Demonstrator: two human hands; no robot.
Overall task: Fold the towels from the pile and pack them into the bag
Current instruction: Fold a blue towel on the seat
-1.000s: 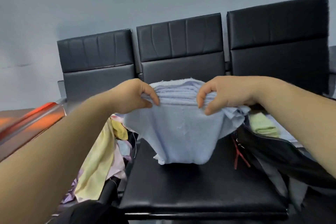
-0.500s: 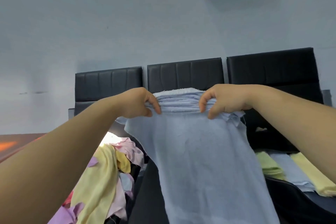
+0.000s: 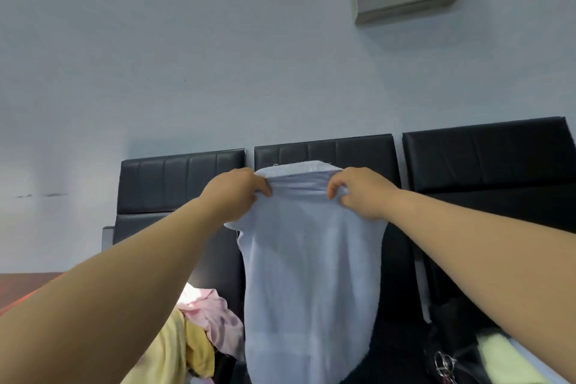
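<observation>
Left grip (image 3: 237, 193): fingers curled over the blue towel's (image 3: 311, 274) top edge, pinching it.
Right grip (image 3: 358, 193): clamped on the same edge, near the left.
Blue towel: held up before the middle chair back (image 3: 324, 150), hanging long.
Pile (image 3: 199, 330): yellow and pink, lower left.
Bag (image 3: 452, 340): dark, lower right.

We note: pale blue terry-cloth towel (image 3: 311, 284), matt, nubby; black padded leatherette chairs (image 3: 486, 153), faintly glossy; grey metal wall panel (image 3: 408, 6).
</observation>
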